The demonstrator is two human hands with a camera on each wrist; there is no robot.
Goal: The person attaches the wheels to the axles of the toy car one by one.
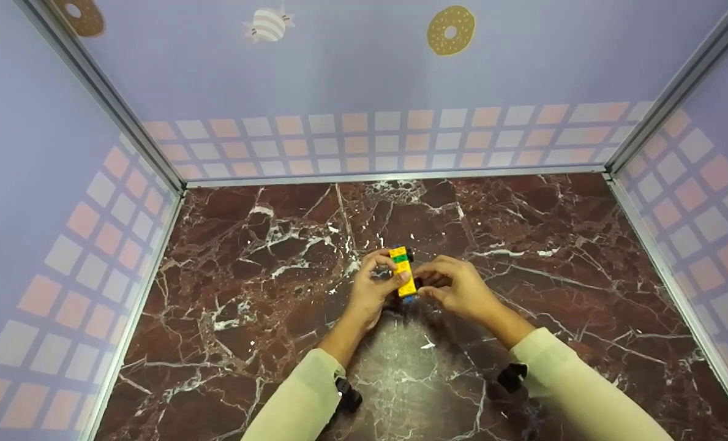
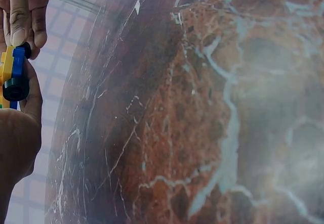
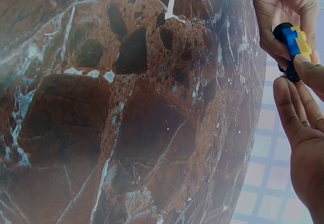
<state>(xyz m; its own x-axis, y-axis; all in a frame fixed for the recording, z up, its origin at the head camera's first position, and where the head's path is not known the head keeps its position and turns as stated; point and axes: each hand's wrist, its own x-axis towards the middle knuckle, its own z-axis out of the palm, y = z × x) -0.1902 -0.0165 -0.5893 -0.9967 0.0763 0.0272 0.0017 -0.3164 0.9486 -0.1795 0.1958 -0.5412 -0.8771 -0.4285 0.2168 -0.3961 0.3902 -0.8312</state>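
Over the middle of the table is a small toy car (image 1: 405, 280) of building bricks, with yellow bricks on top, one green brick (image 1: 399, 258) across them and a blue base (image 2: 17, 64). My left hand (image 1: 370, 288) grips the car from its left side, thumb on the yellow top. On the other side, my right hand (image 1: 461, 288) has its thumb and fingers at a black wheel (image 2: 26, 49), pinching it at the blue base. Another black wheel (image 2: 16, 89) shows further along the same side. The fingers partly hide the car's underside.
A dark red marbled table (image 1: 247, 343) with white veins lies beneath both hands. Purple panels with a pink and white check (image 1: 364, 138) close it in at the back and both sides. Dark wrist devices (image 1: 348, 395) sit at the pale sleeves (image 1: 305, 392).
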